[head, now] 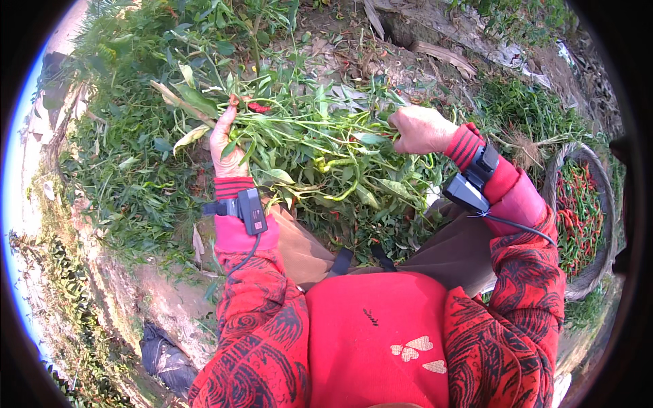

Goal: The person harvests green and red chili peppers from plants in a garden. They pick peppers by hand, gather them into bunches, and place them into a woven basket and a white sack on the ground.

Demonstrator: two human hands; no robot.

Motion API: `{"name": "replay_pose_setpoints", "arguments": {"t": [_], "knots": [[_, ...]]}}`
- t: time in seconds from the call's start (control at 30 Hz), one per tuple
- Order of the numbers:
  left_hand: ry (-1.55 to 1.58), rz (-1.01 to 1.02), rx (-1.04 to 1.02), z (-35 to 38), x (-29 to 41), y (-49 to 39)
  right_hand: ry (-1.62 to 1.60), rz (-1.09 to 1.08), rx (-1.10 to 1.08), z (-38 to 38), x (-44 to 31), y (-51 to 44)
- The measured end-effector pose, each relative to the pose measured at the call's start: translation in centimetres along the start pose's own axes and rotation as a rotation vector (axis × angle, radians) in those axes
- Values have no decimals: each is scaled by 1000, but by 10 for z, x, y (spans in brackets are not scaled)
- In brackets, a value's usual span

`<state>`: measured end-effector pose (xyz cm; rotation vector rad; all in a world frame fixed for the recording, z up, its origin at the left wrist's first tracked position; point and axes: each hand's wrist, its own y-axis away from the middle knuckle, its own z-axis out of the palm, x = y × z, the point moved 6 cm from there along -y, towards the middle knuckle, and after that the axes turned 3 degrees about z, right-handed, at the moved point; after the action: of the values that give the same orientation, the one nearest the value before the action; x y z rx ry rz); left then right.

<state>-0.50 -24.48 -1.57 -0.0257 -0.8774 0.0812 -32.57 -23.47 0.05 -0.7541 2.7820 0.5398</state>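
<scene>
An uprooted chili pepper plant [326, 122] lies across the space before me, its leafy stems spread from left to right. My left hand [228, 145] is closed around its stems near the thick woody end [184, 104]. At the other side my right hand [421, 129] has its fingers curled in at the leafy tips; what they pinch is hidden. Pale green chili peppers [334, 164] hang among the leaves between my hands. A crinkled red pepper [258, 107] shows close to my left thumb.
To my right stands a basket with a thick grey rim [608, 204], holding many red and green chili peppers [579, 219]. Cut pepper plants [137, 127] are heaped at the left. A dark bag [166, 357] lies at lower left. Dry husks [444, 57] litter the soil ahead.
</scene>
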Motion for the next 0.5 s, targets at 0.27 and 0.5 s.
{"name": "replay_pose_setpoints", "arguments": {"t": [0.27,0.5], "knots": [[-71,-12,172,-19,-1,-1,-1040,271,213,-26,78,25],[-53,-72,115,-16,-1,3,-1954,144,411,-56,126,50]]}}
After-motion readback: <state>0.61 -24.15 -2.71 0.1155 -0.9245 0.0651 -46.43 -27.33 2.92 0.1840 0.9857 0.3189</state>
